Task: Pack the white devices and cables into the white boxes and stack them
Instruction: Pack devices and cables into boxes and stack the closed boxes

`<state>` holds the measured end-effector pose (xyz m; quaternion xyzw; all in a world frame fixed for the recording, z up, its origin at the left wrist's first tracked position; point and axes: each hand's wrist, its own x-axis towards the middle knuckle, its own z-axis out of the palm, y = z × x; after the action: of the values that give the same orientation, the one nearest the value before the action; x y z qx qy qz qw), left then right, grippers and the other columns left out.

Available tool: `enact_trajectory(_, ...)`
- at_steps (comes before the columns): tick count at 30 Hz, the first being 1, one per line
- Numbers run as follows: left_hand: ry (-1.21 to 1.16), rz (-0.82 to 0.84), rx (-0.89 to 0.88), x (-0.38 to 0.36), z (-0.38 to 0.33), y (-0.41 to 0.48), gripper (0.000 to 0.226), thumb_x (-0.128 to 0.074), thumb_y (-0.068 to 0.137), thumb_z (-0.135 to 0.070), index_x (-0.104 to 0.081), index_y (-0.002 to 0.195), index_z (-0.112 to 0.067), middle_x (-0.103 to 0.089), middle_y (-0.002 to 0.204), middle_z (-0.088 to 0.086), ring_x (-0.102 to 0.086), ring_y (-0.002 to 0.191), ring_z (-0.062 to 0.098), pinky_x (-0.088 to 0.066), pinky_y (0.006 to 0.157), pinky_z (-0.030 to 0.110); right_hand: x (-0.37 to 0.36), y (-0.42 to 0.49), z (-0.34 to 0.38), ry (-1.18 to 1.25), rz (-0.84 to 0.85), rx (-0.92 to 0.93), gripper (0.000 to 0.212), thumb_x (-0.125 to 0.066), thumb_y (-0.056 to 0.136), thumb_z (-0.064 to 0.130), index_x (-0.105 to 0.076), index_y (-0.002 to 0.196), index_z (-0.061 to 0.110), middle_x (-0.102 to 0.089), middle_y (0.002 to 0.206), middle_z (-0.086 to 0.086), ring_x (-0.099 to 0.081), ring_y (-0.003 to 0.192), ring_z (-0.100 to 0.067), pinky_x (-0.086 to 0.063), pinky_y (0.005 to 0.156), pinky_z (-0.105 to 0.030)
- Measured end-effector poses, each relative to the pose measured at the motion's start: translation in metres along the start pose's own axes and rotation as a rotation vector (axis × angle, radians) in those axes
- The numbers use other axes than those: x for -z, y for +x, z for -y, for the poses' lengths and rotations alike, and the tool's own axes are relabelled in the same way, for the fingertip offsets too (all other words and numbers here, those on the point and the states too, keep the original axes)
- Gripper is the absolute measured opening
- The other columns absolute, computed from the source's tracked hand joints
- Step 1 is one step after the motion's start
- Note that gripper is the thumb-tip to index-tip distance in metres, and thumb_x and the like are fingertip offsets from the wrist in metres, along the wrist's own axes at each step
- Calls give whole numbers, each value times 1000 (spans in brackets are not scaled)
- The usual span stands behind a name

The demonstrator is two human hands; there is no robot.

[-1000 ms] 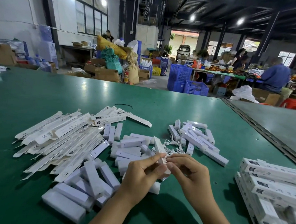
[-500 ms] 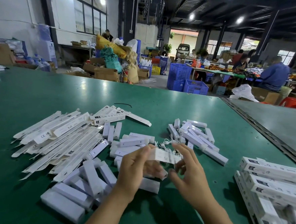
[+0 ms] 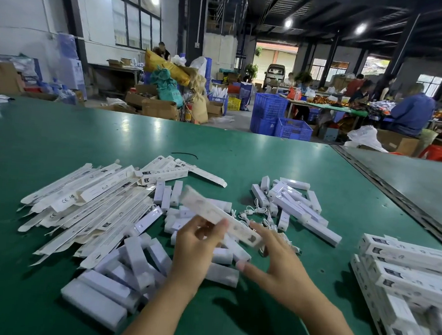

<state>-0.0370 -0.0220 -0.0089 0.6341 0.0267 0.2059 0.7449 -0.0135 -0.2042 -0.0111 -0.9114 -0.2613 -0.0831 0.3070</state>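
Note:
A long white box [image 3: 219, 217], blurred by motion, lies slanted above the green table [image 3: 59, 140]. My left hand [image 3: 198, 247] grips it near its middle between thumb and fingers. My right hand [image 3: 276, 265] is just below the box's right end with fingers spread; whether it touches the box is unclear. Flat unfolded white boxes [image 3: 89, 205] lie in a heap at the left. White devices [image 3: 134, 263] are piled in front of my left hand, with more devices [image 3: 298, 206] further back right. White cables [image 3: 256, 214] lie between the piles. Packed boxes [image 3: 405, 279] are stacked at the right.
A metal seam [image 3: 395, 198] runs diagonally across the table at the right. A thin black tie [image 3: 184, 154] lies behind the flat boxes. Beyond the table's far edge are blue crates [image 3: 280, 119], cardboard boxes and people seated at other tables.
The box was held upright between both hands close to me. It has swung flat and out to the left in my left hand, and my right hand has let go and dropped lower.

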Motion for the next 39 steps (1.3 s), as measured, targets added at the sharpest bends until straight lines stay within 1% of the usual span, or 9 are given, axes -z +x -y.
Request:
enact_trajectory(2,-64,-133,-21,3,1,5,12,-71,83,-36,-75,82,-25,-76,82,-3,-70,76,9,-54,64,19,-5,1,-3,-11,85,-71,101,-61,66,77,-12,149,45,-36,132,24,-42,110,1,-40,98,-24)
enact_trajectory(4,-153,-200,10,4,1,7,10,-66,92,-25,-74,87,-21,-77,86,-3,-72,83,12,-57,67,21,-10,2,-3,-10,97,-94,106,-68,63,74,-11,146,42,-36,125,22,-44,105,2,-40,94,-23)
enact_trajectory(8,-353,-286,136,3,-1,13,17,-60,98,-20,-66,102,-4,-78,88,9,-76,84,24,-61,68,28,-14,4,3,-46,196,-15,68,-68,61,72,-31,115,55,-45,106,31,-48,89,10,-39,74,-14)
enact_trajectory(12,-419,-329,165,4,-1,15,17,-57,100,-18,-62,96,-2,-74,68,-1,-76,75,22,-61,61,28,-15,4,9,-68,273,77,39,-78,74,42,-62,110,36,-59,99,23,-53,84,2,-42,75,-9)
enact_trajectory(17,-509,-380,155,7,-2,19,14,-56,101,-16,-58,94,-5,-70,63,-5,-75,73,20,-60,61,30,-5,0,17,133,102,112,25,-68,77,17,-73,100,25,-66,94,7,-61,80,-5,-49,74,-19)
enact_trajectory(21,-545,-444,105,8,-3,20,12,-52,102,-18,-55,98,-8,-72,71,-6,-76,78,24,-61,63,32,4,-1,17,616,-213,-44,19,-66,72,7,-75,83,19,-64,69,-5,-52,58,-10,-43,56,-21)
enact_trajectory(26,-576,-481,83,9,-3,20,16,-51,103,-23,-51,108,-8,-70,73,-7,-76,77,27,-62,62,33,8,3,8,991,-506,-205,26,-57,88,-7,-74,83,12,-62,61,-10,-55,58,-20,-49,60,-30)
enact_trajectory(33,-581,-484,119,11,-4,20,27,-53,102,-26,-53,119,-5,-67,93,9,-76,73,25,-61,60,32,4,4,7,927,-466,-224,30,-65,86,-4,-77,89,23,-73,73,-4,-63,63,-14,-54,64,-22)
enact_trajectory(39,-574,-443,126,12,-3,21,30,-53,102,-26,-52,122,-3,-74,76,3,-76,74,26,-60,58,31,3,7,5,1030,-464,-239,23,-60,88,-3,-77,88,13,-66,66,-13,-59,60,-19,-53,60,-26)
